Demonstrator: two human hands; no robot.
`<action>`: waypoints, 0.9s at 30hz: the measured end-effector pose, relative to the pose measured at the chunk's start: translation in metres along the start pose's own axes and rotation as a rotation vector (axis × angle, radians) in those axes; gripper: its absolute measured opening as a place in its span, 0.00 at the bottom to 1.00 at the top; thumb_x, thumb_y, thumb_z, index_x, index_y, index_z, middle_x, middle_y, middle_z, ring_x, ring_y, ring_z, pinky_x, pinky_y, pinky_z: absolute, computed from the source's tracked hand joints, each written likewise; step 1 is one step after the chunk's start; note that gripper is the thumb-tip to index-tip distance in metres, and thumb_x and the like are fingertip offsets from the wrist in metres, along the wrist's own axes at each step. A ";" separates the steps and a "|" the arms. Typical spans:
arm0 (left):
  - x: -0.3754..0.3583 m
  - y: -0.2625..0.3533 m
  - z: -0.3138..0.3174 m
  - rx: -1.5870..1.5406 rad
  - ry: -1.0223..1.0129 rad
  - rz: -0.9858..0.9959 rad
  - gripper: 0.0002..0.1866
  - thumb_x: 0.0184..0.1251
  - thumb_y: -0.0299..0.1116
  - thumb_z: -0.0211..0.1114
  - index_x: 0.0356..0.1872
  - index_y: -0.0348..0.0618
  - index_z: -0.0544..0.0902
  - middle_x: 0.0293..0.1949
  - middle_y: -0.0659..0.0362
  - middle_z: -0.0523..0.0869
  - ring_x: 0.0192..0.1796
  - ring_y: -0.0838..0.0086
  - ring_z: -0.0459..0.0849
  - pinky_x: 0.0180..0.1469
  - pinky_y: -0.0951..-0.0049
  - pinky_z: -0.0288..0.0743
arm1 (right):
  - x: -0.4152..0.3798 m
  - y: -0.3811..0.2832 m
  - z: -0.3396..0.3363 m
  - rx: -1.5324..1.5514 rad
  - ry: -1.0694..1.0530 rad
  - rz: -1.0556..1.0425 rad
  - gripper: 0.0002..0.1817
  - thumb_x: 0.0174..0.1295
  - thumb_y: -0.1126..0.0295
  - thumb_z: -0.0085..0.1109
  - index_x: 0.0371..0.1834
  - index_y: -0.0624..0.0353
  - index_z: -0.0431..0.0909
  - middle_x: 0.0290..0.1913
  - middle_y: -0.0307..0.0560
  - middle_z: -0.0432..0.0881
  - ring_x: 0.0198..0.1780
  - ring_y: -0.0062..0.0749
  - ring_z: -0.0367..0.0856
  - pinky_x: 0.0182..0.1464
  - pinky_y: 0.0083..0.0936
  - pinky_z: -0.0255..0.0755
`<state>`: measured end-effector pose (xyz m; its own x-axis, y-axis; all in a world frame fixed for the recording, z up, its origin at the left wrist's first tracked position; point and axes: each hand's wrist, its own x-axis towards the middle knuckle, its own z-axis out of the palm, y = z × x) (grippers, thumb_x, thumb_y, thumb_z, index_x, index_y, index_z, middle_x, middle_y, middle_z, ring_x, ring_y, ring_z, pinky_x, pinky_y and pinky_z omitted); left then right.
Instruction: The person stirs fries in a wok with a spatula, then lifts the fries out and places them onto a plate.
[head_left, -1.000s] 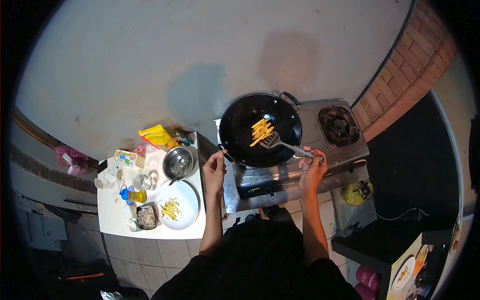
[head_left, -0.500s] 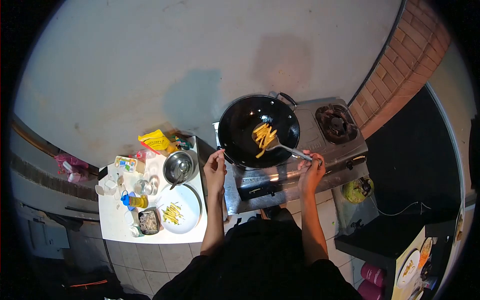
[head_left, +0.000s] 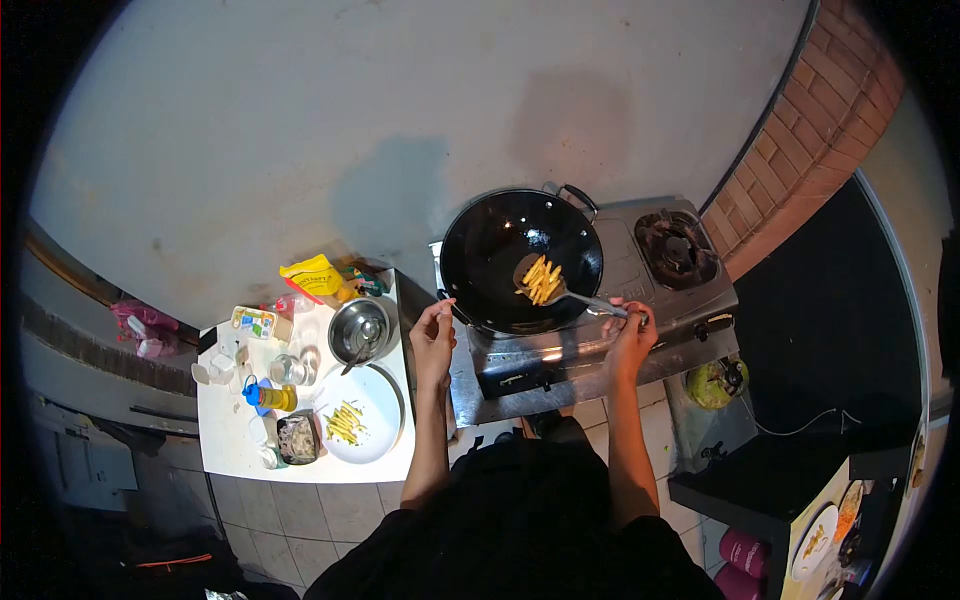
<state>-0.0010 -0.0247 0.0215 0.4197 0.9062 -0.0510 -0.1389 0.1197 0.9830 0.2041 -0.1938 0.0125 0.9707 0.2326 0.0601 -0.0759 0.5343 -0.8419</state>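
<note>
A black wok point(head_left: 490, 250) stands on the left side of a steel gas stove. Inside it, yellow fried strips point(head_left: 541, 280) lie on the head of a metal spatula point(head_left: 590, 301). My right hand point(head_left: 632, 335) is closed round the spatula's handle, over the stove's front edge. My left hand point(head_left: 433, 338) is at the wok's left handle, its fingers pinched together at the rim.
Left of the stove, a white table point(head_left: 225, 430) holds a white plate point(head_left: 375, 400) with strips, a steel bowl point(head_left: 359, 330), an oil bottle point(head_left: 277, 399) and a yellow bag point(head_left: 315, 277). A bare burner point(head_left: 677, 248) is on the right.
The spatula head has shifted a little right and down in the wok, and the strips are now gathered closer together on it. My left hand stays at the wok's left side.
</note>
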 end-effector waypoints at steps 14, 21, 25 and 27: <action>0.000 -0.001 -0.003 0.004 0.100 0.057 0.09 0.68 0.35 0.58 0.43 0.42 0.81 0.20 0.73 0.67 0.20 0.90 0.61 0.20 0.86 0.51 | 0.043 -0.039 0.017 -0.422 -0.249 -0.061 0.04 0.65 0.74 0.48 0.35 0.65 0.70 0.29 0.45 0.81 0.15 0.19 0.71 0.15 0.17 0.62; 0.005 -0.007 -0.006 0.014 0.139 0.004 0.10 0.68 0.35 0.59 0.44 0.42 0.80 0.21 0.73 0.68 0.20 0.91 0.61 0.19 0.87 0.52 | 0.045 -0.038 0.026 -0.459 -0.342 -0.102 0.08 0.67 0.73 0.46 0.31 0.65 0.70 0.30 0.47 0.80 0.14 0.20 0.71 0.14 0.17 0.63; 0.006 -0.006 -0.004 0.015 0.123 0.036 0.10 0.68 0.35 0.59 0.44 0.41 0.80 0.22 0.74 0.68 0.21 0.91 0.62 0.20 0.87 0.51 | 0.049 -0.032 0.024 -0.471 -0.384 -0.107 0.08 0.66 0.73 0.47 0.32 0.66 0.70 0.30 0.48 0.80 0.15 0.21 0.72 0.14 0.17 0.63; 0.007 -0.005 -0.004 0.006 0.124 0.039 0.11 0.68 0.36 0.59 0.44 0.41 0.79 0.22 0.74 0.68 0.21 0.91 0.62 0.20 0.87 0.51 | 0.050 -0.025 0.022 -0.446 -0.369 -0.093 0.07 0.66 0.74 0.47 0.33 0.66 0.70 0.30 0.47 0.80 0.15 0.20 0.72 0.15 0.18 0.64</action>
<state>-0.0004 -0.0171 0.0154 0.3002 0.9533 -0.0335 -0.1476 0.0811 0.9857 0.2492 -0.1776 0.0483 0.8193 0.5113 0.2594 0.1864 0.1902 -0.9639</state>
